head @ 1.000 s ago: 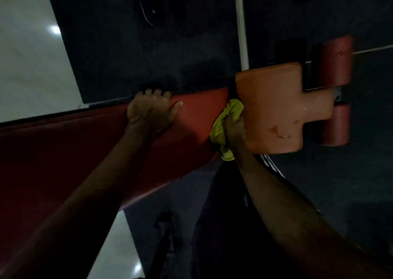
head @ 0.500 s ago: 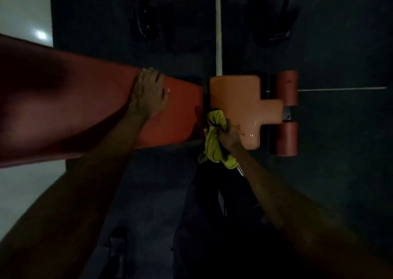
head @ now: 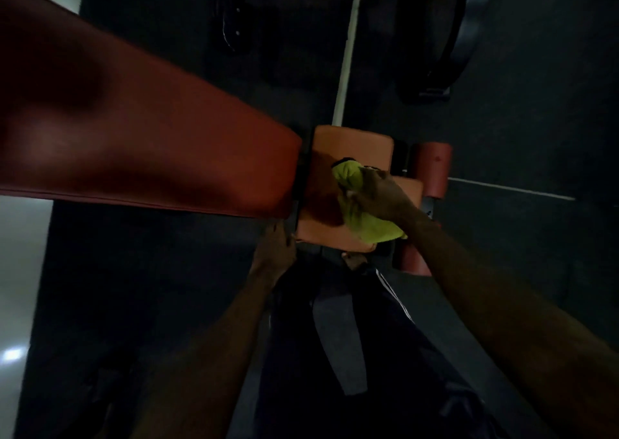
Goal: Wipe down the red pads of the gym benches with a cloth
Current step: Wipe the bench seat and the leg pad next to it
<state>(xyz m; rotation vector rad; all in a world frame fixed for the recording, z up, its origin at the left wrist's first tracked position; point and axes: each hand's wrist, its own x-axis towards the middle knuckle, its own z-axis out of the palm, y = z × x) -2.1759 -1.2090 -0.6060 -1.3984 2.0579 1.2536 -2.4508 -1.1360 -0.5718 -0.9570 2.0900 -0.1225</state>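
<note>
Grip: right hand (head: 378, 194) clenches crumpled yellow-green cloth (head: 368, 224) on orange-red seat pad (head: 351, 147).
Bare pad: up-left of cloth — far side.
Other grip: left hand (head: 274, 251) at near edge; closure unclear.

– How's my right hand (head: 375, 192) sitting?
– Out in front, arm stretched up from the lower right, fingers curled round the cloth (head: 368, 227).
– And my left hand (head: 273, 251)?
– Lower and closer to me, forearm rising from the bottom edge, fingertips pointing forward. It's too dark for me to tell how they lie.
</note>
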